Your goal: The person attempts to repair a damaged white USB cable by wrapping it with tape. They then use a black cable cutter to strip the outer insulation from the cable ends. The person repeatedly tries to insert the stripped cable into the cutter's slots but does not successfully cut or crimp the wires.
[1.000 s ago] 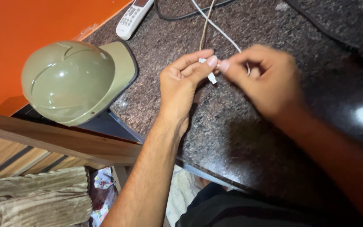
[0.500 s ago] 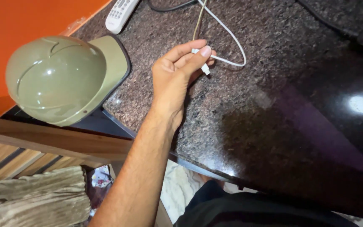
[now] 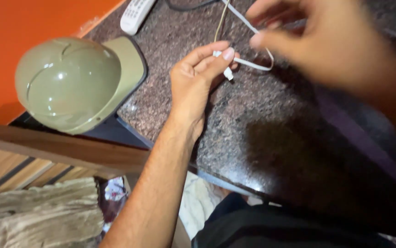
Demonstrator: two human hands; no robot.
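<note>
Head view: our left hand [image 3: 197, 82] pinched the white cable [image 3: 253, 64] near its plug above the bench [image 3: 262, 138], steadying it; our right hand [image 3: 326, 41] hovered open, blurred.

This looks like a room in a home. The landmark is a dark speckled granite desk [image 3: 262, 133]. Behind its far left edge rises an orange wall [image 3: 28, 27]. On the desk's left corner sits an olive-green hard hat [image 3: 74, 82], and beyond that a white remote control [image 3: 136, 14]. Below the desk's near left edge lie a wooden rail [image 3: 55, 147] and rumpled beige fabric [image 3: 37, 216].
</note>
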